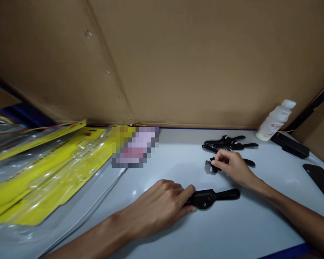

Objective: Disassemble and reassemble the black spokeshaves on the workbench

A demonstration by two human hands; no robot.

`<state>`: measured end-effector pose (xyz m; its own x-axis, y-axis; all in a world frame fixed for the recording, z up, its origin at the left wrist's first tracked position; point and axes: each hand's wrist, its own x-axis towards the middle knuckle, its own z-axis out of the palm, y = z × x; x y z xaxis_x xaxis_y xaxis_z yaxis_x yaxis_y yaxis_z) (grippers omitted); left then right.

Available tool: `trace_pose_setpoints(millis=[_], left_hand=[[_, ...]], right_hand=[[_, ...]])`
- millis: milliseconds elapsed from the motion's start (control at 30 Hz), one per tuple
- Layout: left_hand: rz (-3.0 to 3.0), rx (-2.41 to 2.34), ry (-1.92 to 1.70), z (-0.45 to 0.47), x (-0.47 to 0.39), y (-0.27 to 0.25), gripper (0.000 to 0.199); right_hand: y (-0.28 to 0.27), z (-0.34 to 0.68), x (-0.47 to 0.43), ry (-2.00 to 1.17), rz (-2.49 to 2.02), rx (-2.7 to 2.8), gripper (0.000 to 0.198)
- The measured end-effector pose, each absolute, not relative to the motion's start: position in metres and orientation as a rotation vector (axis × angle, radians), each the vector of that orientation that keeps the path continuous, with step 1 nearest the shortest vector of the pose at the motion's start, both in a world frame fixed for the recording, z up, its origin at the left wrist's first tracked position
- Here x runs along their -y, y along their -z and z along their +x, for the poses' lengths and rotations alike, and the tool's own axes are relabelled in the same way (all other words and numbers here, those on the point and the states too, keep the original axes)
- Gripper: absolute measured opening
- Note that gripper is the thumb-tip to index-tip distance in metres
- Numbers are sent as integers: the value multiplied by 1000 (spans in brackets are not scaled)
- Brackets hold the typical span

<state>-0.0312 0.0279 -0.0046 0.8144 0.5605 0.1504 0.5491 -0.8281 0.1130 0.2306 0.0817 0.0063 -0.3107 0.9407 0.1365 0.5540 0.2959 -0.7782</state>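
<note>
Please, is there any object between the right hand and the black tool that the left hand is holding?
Nothing visible: only tabletop shows between the right hand and the black tool in the left hand. The pile of similar tools lies farther back, toward the cardboard.

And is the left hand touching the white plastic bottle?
No, the left hand holds a black tool with a slim handle, and the white plastic bottle sits apart from it.

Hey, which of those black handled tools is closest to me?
The black tool gripped at one end by your left hand; it lies alone in front, while the other black tools all sit farther back.
</note>
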Motion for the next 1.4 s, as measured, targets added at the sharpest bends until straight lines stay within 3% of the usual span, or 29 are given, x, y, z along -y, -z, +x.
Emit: trace_pose_setpoints(millis=[133, 233, 467, 667, 1033, 1233, 1400], left_hand=[[3008, -883, -300, -33, -29, 5, 31], [3043, -867, -360, -34, -30, 4, 42], [3089, -866, -375, -35, -33, 6, 46], [3153, -873, -425, -38, -39, 5, 52], [3109, -892, -546, -45, -48, -3, 47], [3091, -927, -493, -45, -49, 3, 45], [2936, -1137, -383, -55, -57, 9, 44]], right_hand=[[-6, 237, -85, -455, -1343, 2190, 21], [-6, 240, -87, -353, -1330, 2286, 22], [-13, 248, -89, -663, -1199, 2262, 7], [-21, 255, -88, -1041, -1125, 2277, 13], [-17, 248, -83, -796, -1125, 2182, 17], [-20, 257, -84, -258, -942, 2419, 25], [-19, 261, -96, -437, -1169, 2281, 16]])
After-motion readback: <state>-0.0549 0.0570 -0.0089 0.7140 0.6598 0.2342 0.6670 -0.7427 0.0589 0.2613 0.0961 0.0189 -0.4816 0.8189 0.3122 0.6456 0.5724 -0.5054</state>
